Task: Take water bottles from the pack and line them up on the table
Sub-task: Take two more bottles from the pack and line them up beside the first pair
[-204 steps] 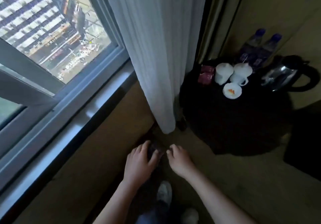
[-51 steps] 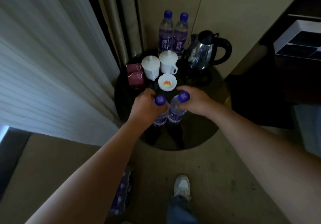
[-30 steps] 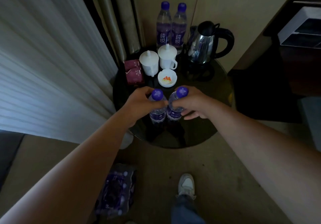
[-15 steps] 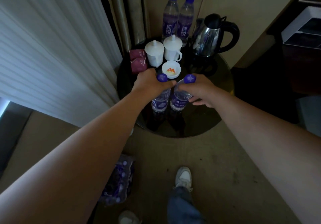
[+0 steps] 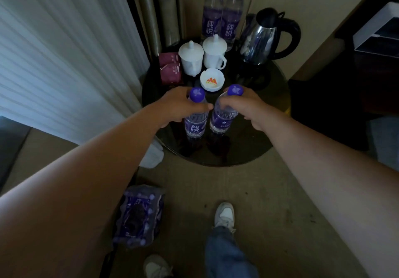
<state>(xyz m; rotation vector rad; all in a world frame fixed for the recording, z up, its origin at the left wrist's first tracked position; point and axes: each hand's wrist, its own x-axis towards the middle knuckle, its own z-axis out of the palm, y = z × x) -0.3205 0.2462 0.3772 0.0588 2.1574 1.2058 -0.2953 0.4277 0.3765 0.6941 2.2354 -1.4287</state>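
Observation:
My left hand [image 5: 180, 107] grips the neck of a purple-capped water bottle [image 5: 195, 124] that stands upright on the round dark glass table [image 5: 248, 148]. My right hand [image 5: 244, 108] holds a second bottle [image 5: 222, 120] just to its right, slightly tilted, its base on or just above the glass. Two more bottles, one [image 5: 212, 10] beside the other [image 5: 233, 12], stand side by side at the table's back. The plastic-wrapped pack [image 5: 140, 215] with several bottles lies on the carpet at lower left.
On the table: two lidded white mugs [image 5: 203, 57], a white ashtray [image 5: 212, 81], dark red sachets [image 5: 170, 68], a steel kettle [image 5: 267, 38]. White curtain [image 5: 64, 51] at left, dark furniture [image 5: 345, 83] at right, my shoes and jeans leg [image 5: 224, 234] below.
Both hands with their bottles have lowered slightly onto the front of the table, the bottles now a little further apart. The camera has shifted closer.

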